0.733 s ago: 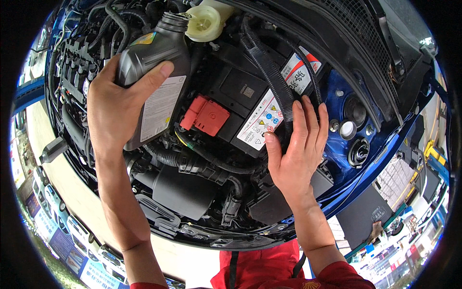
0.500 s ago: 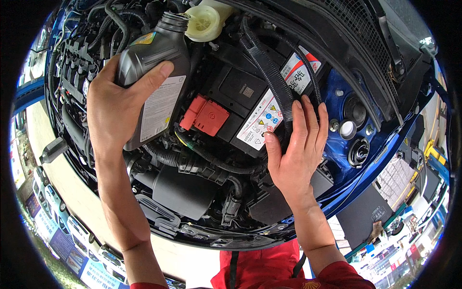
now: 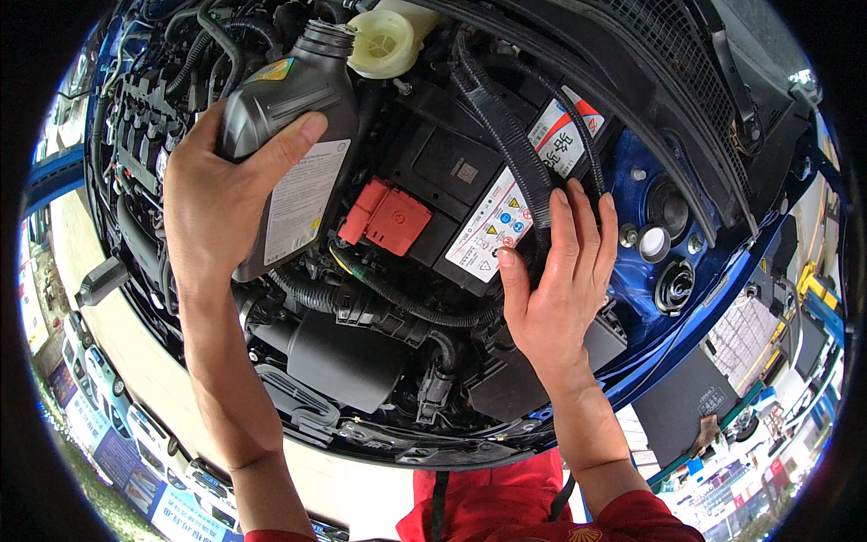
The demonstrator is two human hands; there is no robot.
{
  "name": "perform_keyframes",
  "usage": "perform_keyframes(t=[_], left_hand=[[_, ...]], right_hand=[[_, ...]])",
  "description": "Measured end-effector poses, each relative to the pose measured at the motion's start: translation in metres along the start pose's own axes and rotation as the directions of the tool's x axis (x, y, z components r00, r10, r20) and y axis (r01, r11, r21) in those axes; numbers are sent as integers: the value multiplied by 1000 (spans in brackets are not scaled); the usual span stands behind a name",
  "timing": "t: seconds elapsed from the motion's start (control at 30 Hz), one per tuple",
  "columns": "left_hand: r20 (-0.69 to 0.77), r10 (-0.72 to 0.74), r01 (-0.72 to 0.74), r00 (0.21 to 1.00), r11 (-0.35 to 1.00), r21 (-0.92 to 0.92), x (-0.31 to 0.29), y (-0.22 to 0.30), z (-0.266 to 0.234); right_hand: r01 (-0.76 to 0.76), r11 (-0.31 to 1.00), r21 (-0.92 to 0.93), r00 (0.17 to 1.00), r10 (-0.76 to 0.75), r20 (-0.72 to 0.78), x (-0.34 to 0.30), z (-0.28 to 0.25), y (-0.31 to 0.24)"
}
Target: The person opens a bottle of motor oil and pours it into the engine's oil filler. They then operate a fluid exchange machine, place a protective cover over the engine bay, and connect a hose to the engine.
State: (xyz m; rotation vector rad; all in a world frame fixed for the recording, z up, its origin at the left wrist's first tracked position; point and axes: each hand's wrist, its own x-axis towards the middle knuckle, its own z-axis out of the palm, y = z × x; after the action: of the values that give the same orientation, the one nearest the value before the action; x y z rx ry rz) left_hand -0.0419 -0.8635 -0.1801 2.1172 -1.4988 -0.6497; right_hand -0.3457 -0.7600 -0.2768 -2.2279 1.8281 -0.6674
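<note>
My left hand (image 3: 217,199) grips a grey plastic fluid bottle (image 3: 293,135) with a white label, held over the engine bay with its open neck pointing up toward a cream-coloured reservoir cap (image 3: 384,41). My right hand (image 3: 560,280) rests flat with fingers spread on the right end of the black car battery (image 3: 461,172), beside a corrugated black cable conduit (image 3: 510,135). A red terminal cover (image 3: 388,217) sits on the battery between my two hands.
A blue car body edge (image 3: 713,316) runs at the right, with round caps (image 3: 673,285) set in it. Black hoses (image 3: 388,303) and an air duct (image 3: 339,357) lie below the battery. The raised hood (image 3: 686,81) arcs over the top right.
</note>
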Motion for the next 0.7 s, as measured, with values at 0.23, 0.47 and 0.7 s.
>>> perform_keyframes(t=[0.23, 0.47, 0.7], left_hand=[[11, -10, 10, 1000, 1000, 2, 1, -2, 1], [4, 14, -14, 1000, 1000, -8, 2, -5, 1], [-5, 18, -18, 1000, 999, 32, 2, -5, 1]], right_hand=[[0, 1000, -1, 1000, 0, 0, 0, 0, 0], [-1, 1000, -5, 1000, 1, -7, 0, 1, 1], [-6, 1000, -9, 1000, 6, -4, -1, 2, 1]])
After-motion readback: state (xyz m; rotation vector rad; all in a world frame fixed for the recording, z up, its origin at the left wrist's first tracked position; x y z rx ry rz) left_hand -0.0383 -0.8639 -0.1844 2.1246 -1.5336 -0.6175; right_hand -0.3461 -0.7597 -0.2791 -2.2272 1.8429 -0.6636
